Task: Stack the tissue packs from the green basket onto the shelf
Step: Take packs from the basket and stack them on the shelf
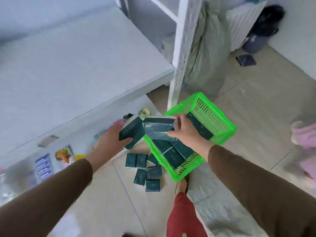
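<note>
A bright green basket (205, 106) sits on the floor, tilted, with several dark green tissue packs (177, 151) lying inside. My right hand (186, 132) grips one tissue pack (159, 129) above the basket's left rim. My left hand (111, 137) holds another tissue pack (131, 132) just left of it; the two packs touch at their ends. Several more loose packs (150, 175) lie on the floor tiles beside the basket. The white shelf (71, 65) spreads out to the upper left, its top surface bare.
A white perforated shelf post (181, 53) stands behind the basket, with a grey-green sack (208, 53) leaning on it. Packaged goods (44, 165) fill the lower shelf at left. My red-trousered leg (181, 216) is below the basket. Pink slippers (304, 139) lie at the right.
</note>
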`<act>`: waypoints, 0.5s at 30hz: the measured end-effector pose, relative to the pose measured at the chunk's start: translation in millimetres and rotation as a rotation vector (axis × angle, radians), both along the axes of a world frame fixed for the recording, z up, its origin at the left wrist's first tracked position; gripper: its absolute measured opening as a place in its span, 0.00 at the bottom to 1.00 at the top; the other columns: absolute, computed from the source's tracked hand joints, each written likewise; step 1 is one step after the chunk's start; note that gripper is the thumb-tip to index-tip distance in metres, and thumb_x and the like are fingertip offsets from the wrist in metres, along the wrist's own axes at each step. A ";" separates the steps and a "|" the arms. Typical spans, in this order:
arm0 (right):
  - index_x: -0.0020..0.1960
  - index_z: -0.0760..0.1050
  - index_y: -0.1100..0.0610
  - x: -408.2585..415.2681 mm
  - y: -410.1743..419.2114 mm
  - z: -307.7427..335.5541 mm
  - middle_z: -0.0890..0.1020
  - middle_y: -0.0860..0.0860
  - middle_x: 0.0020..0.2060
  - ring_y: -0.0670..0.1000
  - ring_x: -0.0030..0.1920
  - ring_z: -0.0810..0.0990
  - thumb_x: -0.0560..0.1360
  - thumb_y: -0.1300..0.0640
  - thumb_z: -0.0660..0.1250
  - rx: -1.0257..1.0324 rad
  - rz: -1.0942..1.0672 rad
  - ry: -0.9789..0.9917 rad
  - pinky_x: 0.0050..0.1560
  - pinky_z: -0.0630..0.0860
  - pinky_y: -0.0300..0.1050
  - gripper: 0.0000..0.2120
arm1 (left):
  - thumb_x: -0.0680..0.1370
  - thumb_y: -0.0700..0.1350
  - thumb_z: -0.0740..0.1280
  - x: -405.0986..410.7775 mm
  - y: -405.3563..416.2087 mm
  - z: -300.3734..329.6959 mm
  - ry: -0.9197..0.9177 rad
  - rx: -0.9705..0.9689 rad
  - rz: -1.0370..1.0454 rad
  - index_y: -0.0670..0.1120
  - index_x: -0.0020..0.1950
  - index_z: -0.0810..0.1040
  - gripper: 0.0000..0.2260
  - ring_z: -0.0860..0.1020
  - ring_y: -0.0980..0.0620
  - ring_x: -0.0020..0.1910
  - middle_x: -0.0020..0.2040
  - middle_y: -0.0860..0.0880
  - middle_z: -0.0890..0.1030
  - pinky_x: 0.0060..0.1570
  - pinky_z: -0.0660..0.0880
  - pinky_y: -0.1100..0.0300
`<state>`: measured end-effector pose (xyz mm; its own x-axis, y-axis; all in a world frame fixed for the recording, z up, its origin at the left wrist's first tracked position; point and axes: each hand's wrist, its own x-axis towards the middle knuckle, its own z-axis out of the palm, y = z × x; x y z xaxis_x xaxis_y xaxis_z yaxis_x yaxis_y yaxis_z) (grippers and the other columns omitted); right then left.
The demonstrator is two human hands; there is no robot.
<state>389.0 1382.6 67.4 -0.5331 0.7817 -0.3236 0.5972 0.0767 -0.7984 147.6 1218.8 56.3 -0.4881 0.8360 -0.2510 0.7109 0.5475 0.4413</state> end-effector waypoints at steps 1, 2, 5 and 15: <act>0.51 0.72 0.57 -19.3 -26.4 19.2 0.74 0.49 0.41 0.50 0.43 0.74 0.68 0.62 0.77 -0.040 -0.009 0.068 0.45 0.70 0.46 0.17 | 0.71 0.54 0.74 -15.3 -35.5 20.0 -0.017 0.043 0.064 0.55 0.52 0.68 0.18 0.75 0.50 0.40 0.44 0.53 0.76 0.37 0.68 0.57; 0.45 0.70 0.55 -36.3 -48.9 35.6 0.72 0.49 0.39 0.50 0.41 0.72 0.68 0.63 0.76 -0.091 -0.004 0.132 0.42 0.68 0.45 0.15 | 0.71 0.54 0.75 -28.7 -66.6 37.2 -0.026 0.076 0.121 0.55 0.50 0.67 0.18 0.74 0.52 0.38 0.42 0.54 0.76 0.34 0.66 0.58; 0.39 0.65 0.52 -88.1 -111.7 77.6 0.67 0.52 0.35 0.48 0.37 0.68 0.71 0.65 0.75 -0.175 0.075 0.276 0.35 0.67 0.37 0.18 | 0.69 0.51 0.76 -69.4 -158.1 82.3 -0.039 0.158 0.250 0.54 0.50 0.69 0.18 0.74 0.53 0.38 0.41 0.54 0.76 0.33 0.65 0.58; 0.62 0.73 0.56 -267.8 -221.5 142.5 0.80 0.56 0.57 0.54 0.57 0.80 0.74 0.62 0.73 -0.171 0.273 0.380 0.64 0.76 0.55 0.18 | 0.70 0.47 0.76 -221.9 -321.7 166.5 0.163 0.311 0.426 0.49 0.60 0.75 0.20 0.74 0.51 0.48 0.53 0.53 0.76 0.46 0.70 0.56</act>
